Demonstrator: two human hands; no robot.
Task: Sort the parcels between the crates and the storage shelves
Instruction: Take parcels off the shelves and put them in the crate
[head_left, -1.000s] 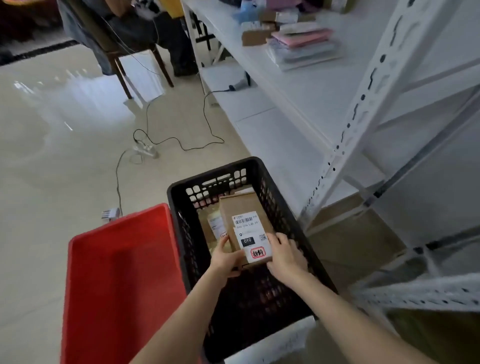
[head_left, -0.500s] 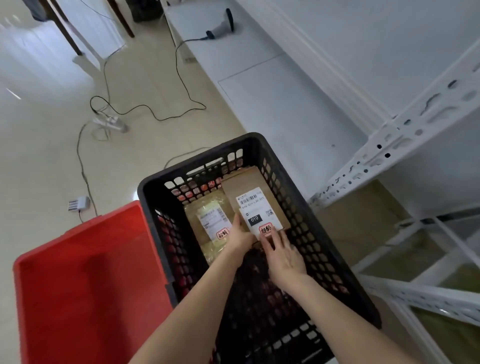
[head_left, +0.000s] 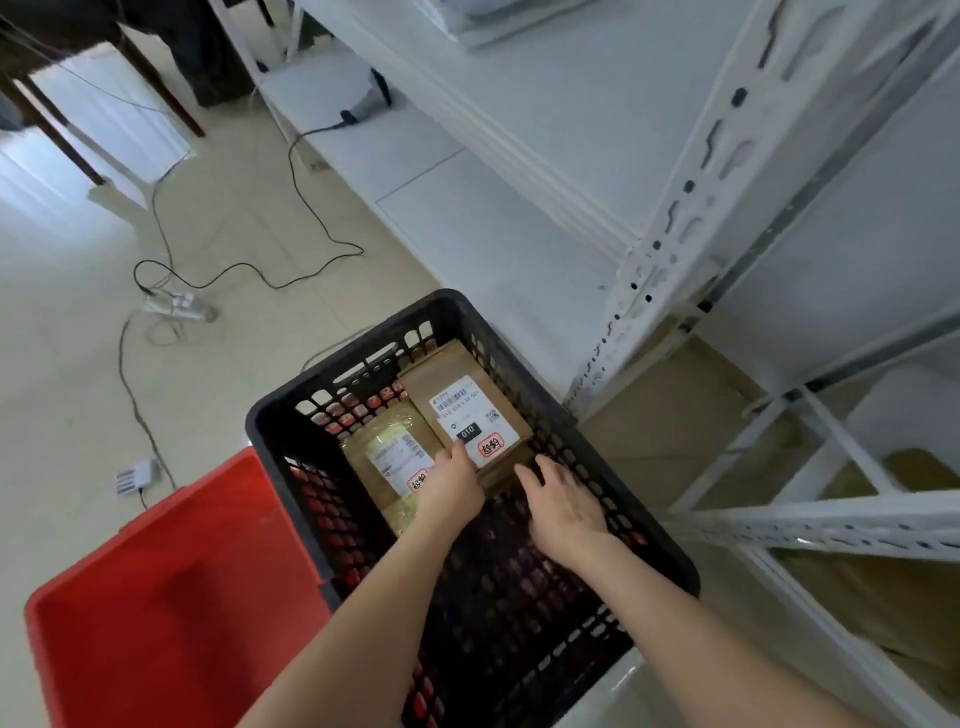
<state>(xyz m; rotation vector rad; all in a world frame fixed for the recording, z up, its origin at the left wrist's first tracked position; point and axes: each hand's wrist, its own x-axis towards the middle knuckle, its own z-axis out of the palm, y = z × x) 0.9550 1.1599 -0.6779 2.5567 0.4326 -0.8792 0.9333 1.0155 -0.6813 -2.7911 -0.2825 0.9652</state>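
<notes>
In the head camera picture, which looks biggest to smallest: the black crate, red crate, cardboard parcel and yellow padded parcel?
1. black crate
2. red crate, though the picture cuts it off
3. cardboard parcel and yellow padded parcel look alike; the left hand hides part of the yellow one

A brown, white-labelled cardboard parcel is seen in a black lattice-walled plastic crate beside a red plastic crate.

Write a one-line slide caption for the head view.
Left hand touches a labelled brown cardboard parcel in the black slotted plastic crate; right hand hovers open beside it.
</notes>
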